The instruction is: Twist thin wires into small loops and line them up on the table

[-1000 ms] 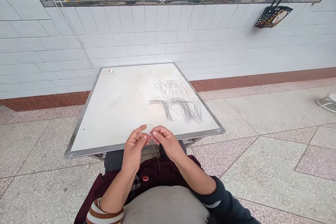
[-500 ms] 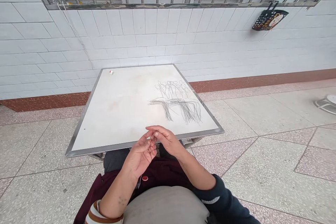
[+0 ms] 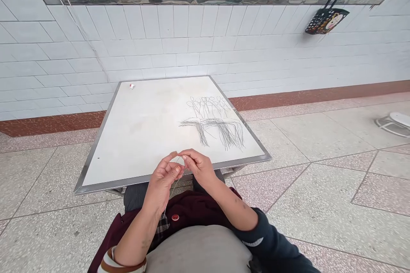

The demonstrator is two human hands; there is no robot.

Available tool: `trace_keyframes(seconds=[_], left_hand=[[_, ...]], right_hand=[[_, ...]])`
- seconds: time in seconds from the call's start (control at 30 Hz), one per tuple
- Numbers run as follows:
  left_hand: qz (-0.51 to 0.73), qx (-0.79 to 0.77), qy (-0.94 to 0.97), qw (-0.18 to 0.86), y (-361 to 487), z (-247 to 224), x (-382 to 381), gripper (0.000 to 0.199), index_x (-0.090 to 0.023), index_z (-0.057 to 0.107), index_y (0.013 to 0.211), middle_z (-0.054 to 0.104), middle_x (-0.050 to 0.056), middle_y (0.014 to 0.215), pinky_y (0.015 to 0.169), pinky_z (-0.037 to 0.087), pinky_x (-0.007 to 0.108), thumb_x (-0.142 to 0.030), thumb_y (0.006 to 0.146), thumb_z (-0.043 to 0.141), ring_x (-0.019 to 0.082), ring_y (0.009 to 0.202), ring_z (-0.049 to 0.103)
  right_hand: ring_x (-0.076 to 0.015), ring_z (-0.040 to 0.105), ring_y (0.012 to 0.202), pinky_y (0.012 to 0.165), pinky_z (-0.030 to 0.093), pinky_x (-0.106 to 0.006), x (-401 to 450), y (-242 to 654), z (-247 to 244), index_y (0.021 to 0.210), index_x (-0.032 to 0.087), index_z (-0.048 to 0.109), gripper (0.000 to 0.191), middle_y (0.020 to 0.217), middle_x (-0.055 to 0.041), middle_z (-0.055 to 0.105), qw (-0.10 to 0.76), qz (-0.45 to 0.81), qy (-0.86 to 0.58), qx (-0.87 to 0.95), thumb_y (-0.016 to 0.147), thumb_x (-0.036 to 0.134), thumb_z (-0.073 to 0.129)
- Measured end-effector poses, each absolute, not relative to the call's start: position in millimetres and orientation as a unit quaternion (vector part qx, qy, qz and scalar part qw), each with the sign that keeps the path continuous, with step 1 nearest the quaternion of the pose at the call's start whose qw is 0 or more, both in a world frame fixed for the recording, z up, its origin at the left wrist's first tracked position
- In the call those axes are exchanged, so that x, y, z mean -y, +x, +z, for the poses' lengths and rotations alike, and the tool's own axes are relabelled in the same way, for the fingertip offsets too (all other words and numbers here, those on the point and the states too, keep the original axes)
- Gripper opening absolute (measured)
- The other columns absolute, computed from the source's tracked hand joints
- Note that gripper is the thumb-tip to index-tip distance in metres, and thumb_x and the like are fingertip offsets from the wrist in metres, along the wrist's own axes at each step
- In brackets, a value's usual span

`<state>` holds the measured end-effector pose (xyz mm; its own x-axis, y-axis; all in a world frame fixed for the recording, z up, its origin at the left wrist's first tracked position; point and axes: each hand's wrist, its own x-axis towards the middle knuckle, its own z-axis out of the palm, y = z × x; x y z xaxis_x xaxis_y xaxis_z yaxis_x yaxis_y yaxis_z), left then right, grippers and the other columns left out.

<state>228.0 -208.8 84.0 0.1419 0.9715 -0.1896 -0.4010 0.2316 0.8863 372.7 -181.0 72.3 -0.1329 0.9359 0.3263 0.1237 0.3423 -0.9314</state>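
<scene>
My left hand [image 3: 163,181] and my right hand [image 3: 200,168] meet over the near edge of the white table [image 3: 141,136]. Both are closed in a pinch on one thin wire [image 3: 174,188], which curves between the fingertips and trails down in front of my lap. At the table's right lie two groups of similar thin strands. The farther one is made of looped wires [image 3: 206,104]; the nearer one is a spread bundle of dark, bent wires [image 3: 229,134]. My hands are apart from both groups.
A small white and red object [image 3: 132,87] sits at the table's far left corner. Behind stands a tiled wall [image 3: 179,45] with a barred window, where a patterned bag [image 3: 326,21] hangs. A white stool [image 3: 399,119] is on the floor at right.
My hands have drawn slightly apart, and the left has turned. More of the wire now shows between and below the fingers. The view has shifted a little.
</scene>
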Motion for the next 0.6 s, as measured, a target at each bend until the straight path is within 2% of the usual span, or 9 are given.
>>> trace_keyframes(seconds=[0.1,0.27,0.47,0.6], left_hand=[[0.534,-0.422,0.349,0.644,235,84,210,0.047,-0.02,0.06,0.118,0.064,-0.001,0.074,0.074,0.043,0.026,-0.025,0.073,0.073,0.012,0.076,0.058],[0.584,-0.425,0.343,0.6,241,82,213,0.046,-0.022,0.06,0.117,0.068,-0.001,0.076,0.079,0.043,0.025,-0.024,0.073,0.073,0.012,0.076,0.06],[0.583,-0.408,0.364,0.601,240,85,216,0.044,-0.023,0.056,0.122,0.064,-0.001,0.078,0.082,0.043,0.027,-0.025,0.079,0.067,0.013,0.082,0.058],[0.571,-0.379,0.369,0.628,238,89,218,0.043,-0.024,0.052,0.127,0.058,-0.001,0.077,0.084,0.042,0.03,-0.028,0.085,0.061,0.013,0.078,0.055]], right_hand=[[-0.0107,0.047,0.054,0.054,0.042,-0.024,183,370,71,0.098,0.022,0.06,0.02,0.061,0.0041,0.05,0.505,0.437,-0.433,0.606,0.09,0.037,0.05],[-0.0109,0.051,0.061,0.055,0.043,-0.023,187,366,69,0.093,0.02,0.056,0.028,0.071,0.002,0.052,0.527,0.575,-0.391,0.489,0.089,0.047,0.05],[-0.0099,0.049,0.06,0.059,0.043,-0.023,186,366,66,0.091,0.02,0.058,0.025,0.066,0.004,0.049,0.54,0.581,-0.383,0.474,0.089,0.044,0.053],[-0.0103,0.049,0.062,0.061,0.044,-0.023,185,371,67,0.093,0.02,0.057,0.024,0.065,0.0044,0.046,0.532,0.584,-0.364,0.494,0.09,0.043,0.051]])
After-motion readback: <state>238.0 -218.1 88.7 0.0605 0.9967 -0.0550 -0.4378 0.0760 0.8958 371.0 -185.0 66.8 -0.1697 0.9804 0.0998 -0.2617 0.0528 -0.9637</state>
